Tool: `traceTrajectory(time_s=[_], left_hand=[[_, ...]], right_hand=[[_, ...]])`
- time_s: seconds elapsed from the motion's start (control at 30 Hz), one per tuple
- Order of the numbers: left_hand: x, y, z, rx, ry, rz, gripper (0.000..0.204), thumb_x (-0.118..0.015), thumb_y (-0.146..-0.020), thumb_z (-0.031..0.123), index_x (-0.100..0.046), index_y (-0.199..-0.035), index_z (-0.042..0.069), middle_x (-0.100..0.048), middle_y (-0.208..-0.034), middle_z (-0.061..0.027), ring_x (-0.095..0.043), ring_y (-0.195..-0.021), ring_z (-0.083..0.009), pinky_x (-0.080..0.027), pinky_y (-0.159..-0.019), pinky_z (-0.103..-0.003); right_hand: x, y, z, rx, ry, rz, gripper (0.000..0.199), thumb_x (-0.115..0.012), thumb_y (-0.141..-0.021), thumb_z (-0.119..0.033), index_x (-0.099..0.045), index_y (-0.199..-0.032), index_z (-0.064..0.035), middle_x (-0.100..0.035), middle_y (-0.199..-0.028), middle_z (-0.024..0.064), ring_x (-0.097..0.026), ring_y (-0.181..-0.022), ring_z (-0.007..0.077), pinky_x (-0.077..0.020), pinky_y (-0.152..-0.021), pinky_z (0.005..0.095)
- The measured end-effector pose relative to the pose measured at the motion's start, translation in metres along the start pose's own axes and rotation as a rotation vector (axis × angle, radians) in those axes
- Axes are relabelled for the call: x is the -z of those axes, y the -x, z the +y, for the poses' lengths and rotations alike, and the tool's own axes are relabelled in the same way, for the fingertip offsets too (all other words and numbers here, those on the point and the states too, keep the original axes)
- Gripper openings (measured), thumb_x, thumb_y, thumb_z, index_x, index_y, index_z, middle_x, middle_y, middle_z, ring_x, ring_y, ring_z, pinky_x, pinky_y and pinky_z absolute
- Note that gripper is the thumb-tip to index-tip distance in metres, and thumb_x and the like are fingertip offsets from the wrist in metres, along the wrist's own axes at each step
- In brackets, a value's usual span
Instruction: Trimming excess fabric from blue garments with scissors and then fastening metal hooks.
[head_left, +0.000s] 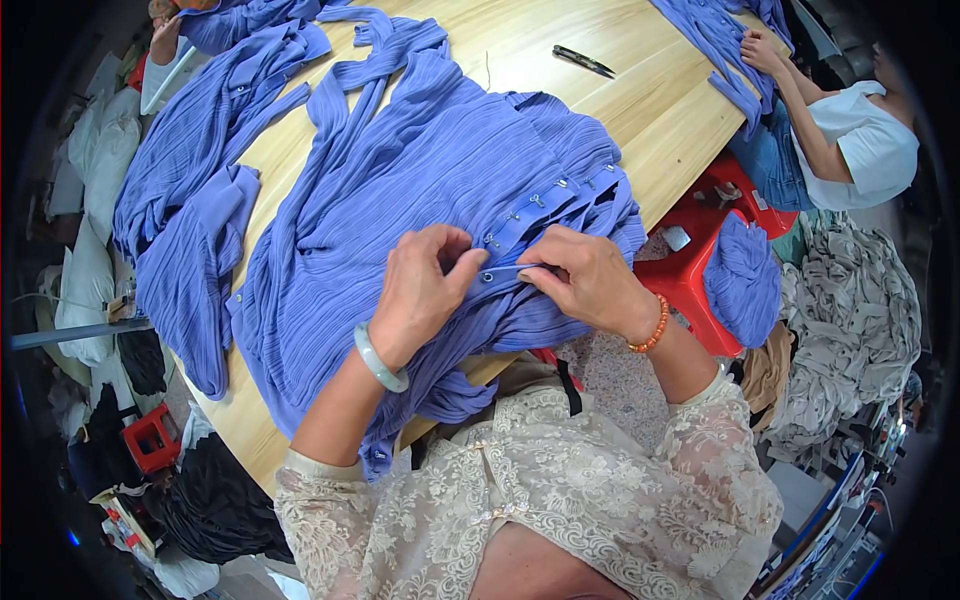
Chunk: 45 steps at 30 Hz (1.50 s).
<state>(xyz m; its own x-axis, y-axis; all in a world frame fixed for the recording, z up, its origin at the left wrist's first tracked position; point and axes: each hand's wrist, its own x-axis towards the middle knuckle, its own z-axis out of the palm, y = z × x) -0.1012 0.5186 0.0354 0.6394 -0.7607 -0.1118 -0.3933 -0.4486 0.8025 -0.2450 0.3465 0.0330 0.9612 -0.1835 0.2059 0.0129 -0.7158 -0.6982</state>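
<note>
A large blue-purple ribbed garment lies spread over the wooden table in front of me. Small shiny fasteners, too small to name exactly, run in a row along its edge strip. My left hand is closed at that strip, thumb and fingers pinching the fabric. Just to its right, my right hand pinches the same edge between thumb and forefinger. A narrow piece of the strip is stretched between both hands, with one round fastener showing on it. The fabric under my fingers is partly hidden.
More blue-purple garments lie at the table's left. Thread snips rest on the tabletop. At the far right a co-worker handles similar fabric. Red stools, a blue-purple bundle and a grey cloth heap stand right.
</note>
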Motion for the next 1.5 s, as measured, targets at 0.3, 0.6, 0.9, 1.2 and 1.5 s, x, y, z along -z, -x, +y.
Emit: traceTrajectory(time_s=[0.3,0.6,0.9,1.2,1.5], left_hand=[[-0.012,-0.019,0.003,0.076,-0.078,-0.009,0.023,-0.076,-0.077,0.009,-0.066,-0.093,-0.004,-0.066,-0.074,-0.0077,-0.059,-0.066,-0.0124,-0.048,-0.059,-0.028],[-0.005,-0.018,0.006,0.161,0.203,-0.110,0.017,-0.071,-0.079,0.006,-0.068,-0.091,-0.005,-0.069,-0.077,-0.0102,-0.063,-0.068,-0.0128,-0.051,-0.063,-0.028],[-0.004,-0.017,0.000,0.176,0.317,-0.211,0.010,-0.067,-0.088,0.008,-0.067,-0.092,-0.001,-0.061,-0.077,0.0045,-0.048,-0.067,-0.0017,-0.039,-0.055,-0.020],[-0.006,-0.015,-0.005,0.077,0.231,-0.177,0.009,-0.068,-0.086,0.007,-0.068,-0.091,-0.001,-0.062,-0.078,0.0040,-0.049,-0.068,-0.0023,-0.041,-0.058,-0.020],[-0.003,-0.018,-0.015,0.168,0.453,-0.210,0.009,-0.067,-0.086,0.007,-0.068,-0.087,-0.002,-0.060,-0.073,0.0037,-0.046,-0.065,-0.0013,-0.037,-0.054,-0.020]], right_hand=[[-0.001,-0.012,-0.005,0.091,0.028,-0.056,0.010,-0.069,-0.082,-0.008,-0.063,-0.088,-0.0032,-0.061,-0.085,0.0099,-0.062,-0.074,0.0290,-0.0495,-0.062,0.0363],[-0.006,-0.024,0.000,0.134,-0.099,-0.093,0.010,-0.067,-0.082,-0.005,-0.061,-0.089,-0.0002,-0.059,-0.082,0.0129,-0.061,-0.075,0.0314,-0.0490,-0.064,0.0372],[-0.010,-0.028,0.000,-0.040,-0.185,-0.084,0.014,-0.069,-0.081,-0.011,-0.062,-0.083,0.0006,-0.066,-0.079,0.0150,-0.065,-0.078,0.0333,-0.0517,-0.071,0.0397],[-0.016,-0.025,0.007,-0.146,-0.315,-0.053,0.015,-0.074,-0.080,-0.012,-0.068,-0.083,0.0014,-0.068,-0.071,0.0062,-0.055,-0.055,0.0063,-0.0452,-0.052,0.0247],[-0.007,-0.011,0.012,-0.128,-0.131,-0.061,0.018,-0.075,-0.081,-0.018,-0.068,-0.085,-0.0018,-0.064,-0.072,0.0079,-0.057,-0.057,0.0165,-0.0448,-0.054,0.0302]])
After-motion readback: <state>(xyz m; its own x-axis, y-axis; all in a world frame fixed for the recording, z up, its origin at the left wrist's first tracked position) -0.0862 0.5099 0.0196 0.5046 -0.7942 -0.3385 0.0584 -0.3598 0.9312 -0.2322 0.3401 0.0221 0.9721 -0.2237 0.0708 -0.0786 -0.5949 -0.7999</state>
